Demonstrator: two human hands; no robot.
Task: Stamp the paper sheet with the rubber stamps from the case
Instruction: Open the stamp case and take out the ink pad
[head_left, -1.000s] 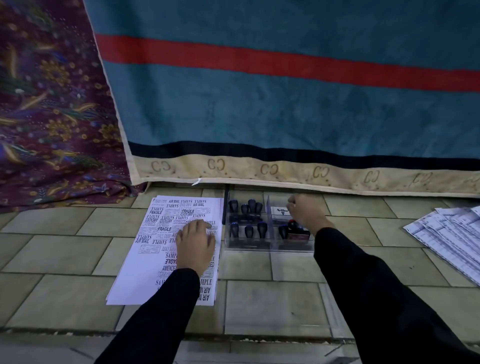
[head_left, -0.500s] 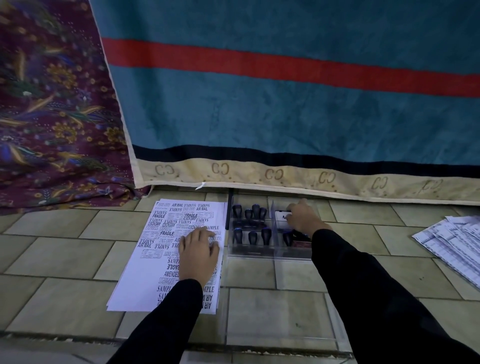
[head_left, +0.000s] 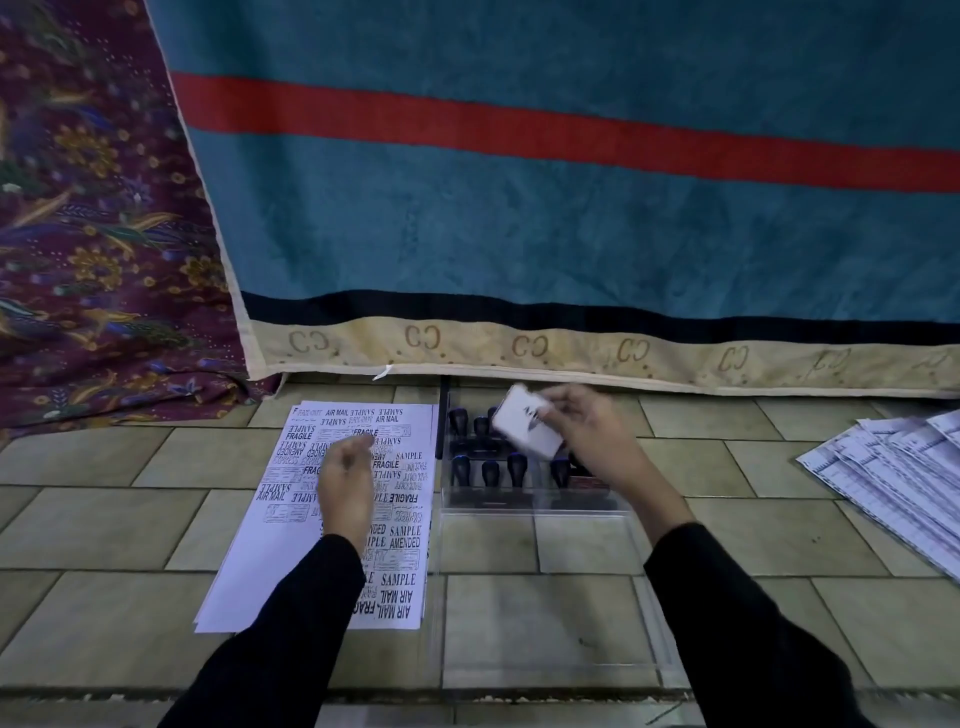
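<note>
Two hands work low over the tiled floor (head_left: 104, 525), both in dark sleeves. The right hand (head_left: 592, 436) pinches a small white box (head_left: 525, 429) between thumb and fingers and holds it tilted in the air, just above the far half of the clear case (head_left: 535, 512). There is dark print on the box, but it is too blurred to read. Under it, rubber stamps (head_left: 516, 462) with dark handles stand upright in rows inside the case, none of them touched by either hand. The case's clear lid (head_left: 545, 613) lies flat on the tiles on the near side.

The left hand (head_left: 345, 483) is over the paper sheet (head_left: 244, 577), fingers loosely bent and gripping nothing; whether it touches the paper I cannot tell. The sheet lies just left of the case, on top of a few more sheets. Stamped words such as FRAGILE, SAMPLE and AIR MAIL crowd its right side, while its near left corner is blank.

Well off to the right lies a fan of printed sheets (head_left: 893, 467). A teal blanket (head_left: 519, 218) with a red stripe hangs behind the case, with a purple floral cloth (head_left: 78, 234) to its left.
</note>
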